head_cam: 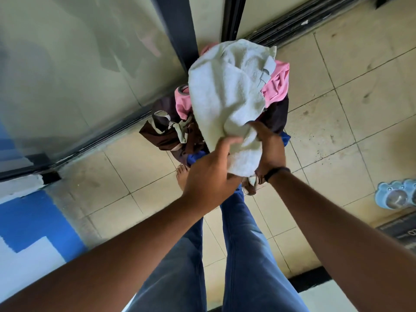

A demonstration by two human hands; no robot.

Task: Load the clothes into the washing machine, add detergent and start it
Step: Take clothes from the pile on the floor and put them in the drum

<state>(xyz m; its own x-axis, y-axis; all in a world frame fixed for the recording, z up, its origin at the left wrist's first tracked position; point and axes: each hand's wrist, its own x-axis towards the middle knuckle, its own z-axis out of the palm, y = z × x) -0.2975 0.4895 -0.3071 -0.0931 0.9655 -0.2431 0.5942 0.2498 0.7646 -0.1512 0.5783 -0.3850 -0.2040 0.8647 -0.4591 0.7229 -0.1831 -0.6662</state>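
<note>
A heap of clothes lies on the tiled floor in front of my feet: a pale white towel (225, 91) on top, a pink garment (275, 86) and dark brown clothing (166, 129) under it, with a bit of blue cloth (195, 158) at the bottom. My left hand (209, 170) grips the towel's lower edge, fingers curled into it. My right hand (267, 143), with a black band at the wrist, holds the same towel from the right side. The towel is lifted above the pile. No washing machine or detergent is in view.
A glass sliding door with a dark frame (177, 32) and floor track (99, 136) runs behind the pile. A light blue plastic item (396, 194) sits on the floor at the right. A blue and white wall (33, 233) is at the lower left. My legs in jeans (243, 255) stand below.
</note>
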